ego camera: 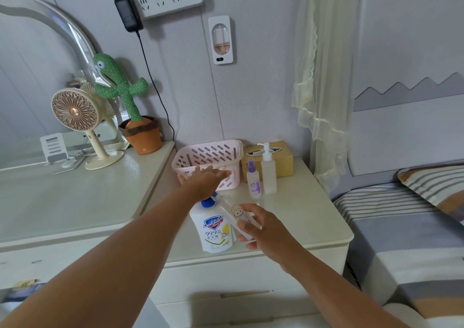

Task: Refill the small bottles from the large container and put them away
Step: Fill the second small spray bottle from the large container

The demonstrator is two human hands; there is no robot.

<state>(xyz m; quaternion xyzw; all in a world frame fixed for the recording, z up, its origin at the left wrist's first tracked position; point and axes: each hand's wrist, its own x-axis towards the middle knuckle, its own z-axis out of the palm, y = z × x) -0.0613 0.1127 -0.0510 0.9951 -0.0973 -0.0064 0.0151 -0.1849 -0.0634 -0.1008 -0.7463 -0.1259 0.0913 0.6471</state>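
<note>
pale nightstand [288, 217]: left hand [203, 179], fingers spread wide, reaches at pink basket [208, 154]; right hand [263, 227] fingers grip small bottle [236, 214] beside soap container [213, 229].

The left arm is stretching far forward from the lower left, bare to the edge of view, forearm running diagonally up and to the right. The left hand [204, 178] is hovering palm down, wrist nearly straight, fingers spread loosely and extended forward, thumb angling out to the left, nothing gripped in it. The right arm is coming in from the lower right, forearm angling up and to the left, wrist slightly bent. The right hand [261, 227] is sitting lower and nearer to the body than the left, fingers curled inward and thumb pressing across from above, clasping a small item. The two hands are working close together without touching.
</note>
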